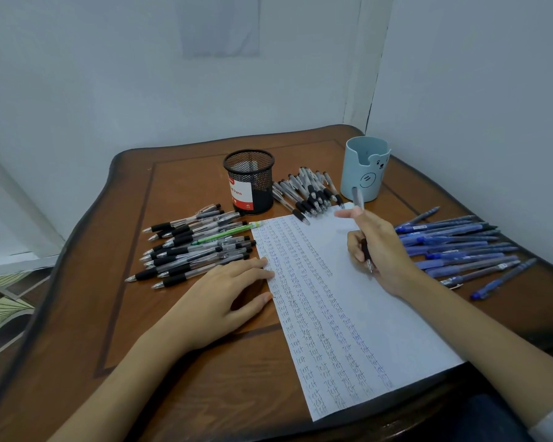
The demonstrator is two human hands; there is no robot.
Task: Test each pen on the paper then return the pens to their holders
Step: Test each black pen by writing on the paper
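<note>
A white sheet of paper [377,307] lies on the wooden table, its left part filled with columns of the word "test". My right hand [380,250] is shut on a black-grip pen [359,202], tip down near the paper's upper right part. My left hand [224,298] rests flat and open on the table, fingertips touching the paper's left edge. Several black pens [192,250] lie in a pile left of the paper, with one green pen [227,232] among them. More black pens [310,193] lie behind the sheet. Several blue pens [460,247] lie to the right.
A black mesh holder [249,181] with a red-and-white label stands behind the paper. A light blue cup holder [364,169] with a bear face stands at the back right, near the wall corner. The table [141,362] edge curves along the left, with patterned floor beyond.
</note>
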